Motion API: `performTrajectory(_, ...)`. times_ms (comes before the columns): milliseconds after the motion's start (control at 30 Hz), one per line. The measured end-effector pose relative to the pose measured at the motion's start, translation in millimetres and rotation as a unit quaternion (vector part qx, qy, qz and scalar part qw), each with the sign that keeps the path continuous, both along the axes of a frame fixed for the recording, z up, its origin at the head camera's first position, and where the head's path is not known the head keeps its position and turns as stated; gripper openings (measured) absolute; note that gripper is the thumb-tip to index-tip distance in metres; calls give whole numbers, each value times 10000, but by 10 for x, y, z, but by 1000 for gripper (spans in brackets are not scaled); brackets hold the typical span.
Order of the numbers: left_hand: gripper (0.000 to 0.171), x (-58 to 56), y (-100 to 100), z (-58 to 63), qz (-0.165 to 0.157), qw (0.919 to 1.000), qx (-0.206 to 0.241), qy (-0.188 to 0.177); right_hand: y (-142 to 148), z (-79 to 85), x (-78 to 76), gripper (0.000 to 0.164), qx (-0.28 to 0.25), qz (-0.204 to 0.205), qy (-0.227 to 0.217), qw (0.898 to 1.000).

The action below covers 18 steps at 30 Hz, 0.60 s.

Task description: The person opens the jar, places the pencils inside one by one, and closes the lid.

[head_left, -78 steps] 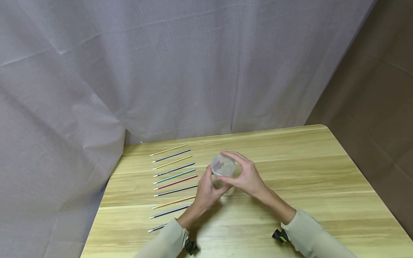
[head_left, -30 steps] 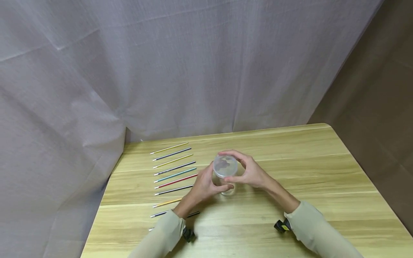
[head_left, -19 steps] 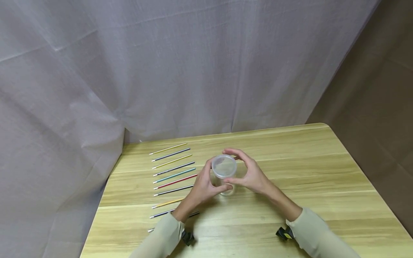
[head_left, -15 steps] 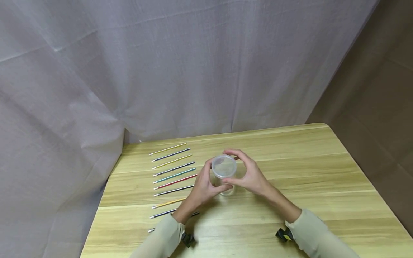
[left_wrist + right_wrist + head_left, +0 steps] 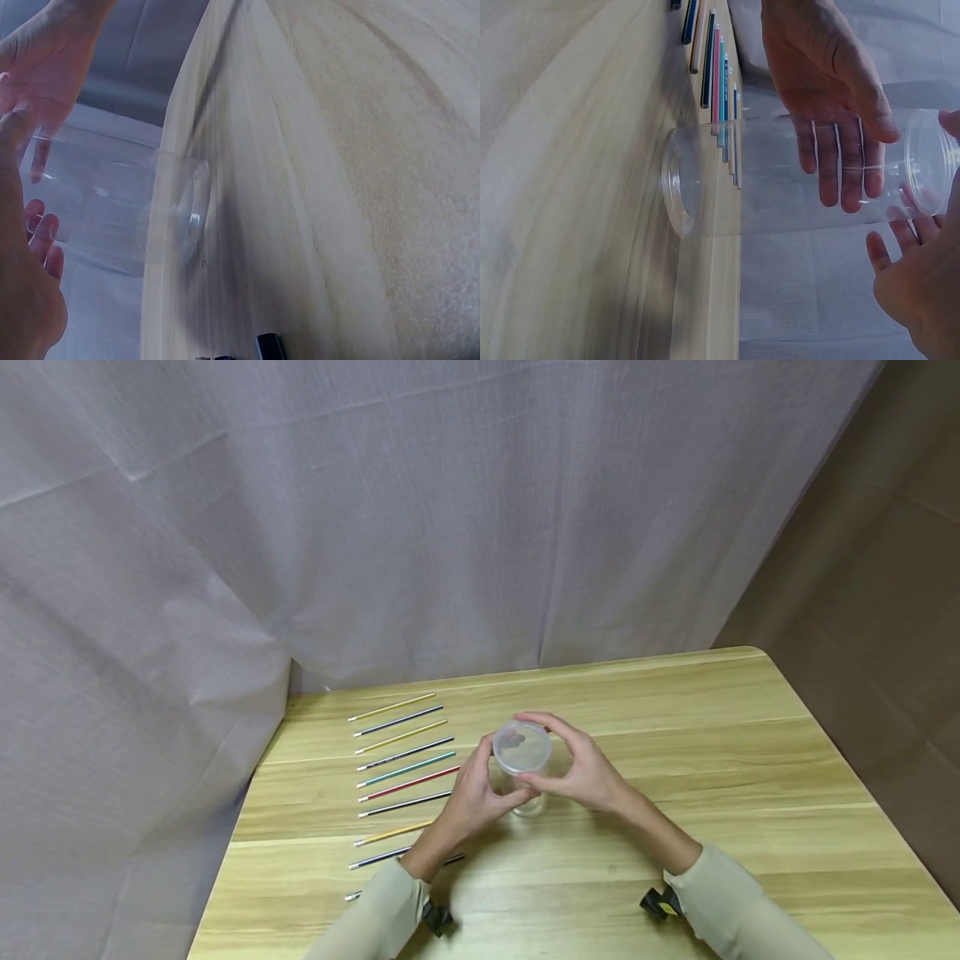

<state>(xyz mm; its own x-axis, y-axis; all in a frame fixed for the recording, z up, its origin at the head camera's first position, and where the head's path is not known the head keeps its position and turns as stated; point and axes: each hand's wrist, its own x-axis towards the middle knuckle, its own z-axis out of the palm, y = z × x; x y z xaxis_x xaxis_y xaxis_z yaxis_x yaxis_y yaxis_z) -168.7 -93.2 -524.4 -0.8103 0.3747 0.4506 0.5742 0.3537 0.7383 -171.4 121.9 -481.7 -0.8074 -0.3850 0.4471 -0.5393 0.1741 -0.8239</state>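
Head view: left hand (image 5: pixel 472 795) clasps jar (image 5: pixel 510 782), right hand (image 5: pixel 585 772) topmost lid (image 5: pixel 522 748), axis seemingly vertical.

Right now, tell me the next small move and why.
I'd probably ease the lid loose with the right hand, the left hand steadying the jar. The lid is on, the right thumb and fingers are at its rim, the left hand is around the body, and the pencils lie outside on the table.
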Motion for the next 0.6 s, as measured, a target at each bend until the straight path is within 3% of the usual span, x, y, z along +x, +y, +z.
performTrajectory(133, 84, -12, 5, 7, -78, 9999, -8, -82, 28, 10, -14, 87, -11, 424, -102, 9990)
performTrajectory(233, 84, -15, -6, 15, -117, 9999, -13, -103, 21, 17, -9, 95, -59, 435, -82, 9990)
performTrajectory(467, 84, -22, -20, 13, -86, 9999, -41, -69, -44, 55, 47, 93, -142, -367, 299, 9988)
performTrajectory(600, 83, -15, -27, 9, -63, 10000, -36, -22, -72, 75, 78, 89, -58, -609, 414, 9973)
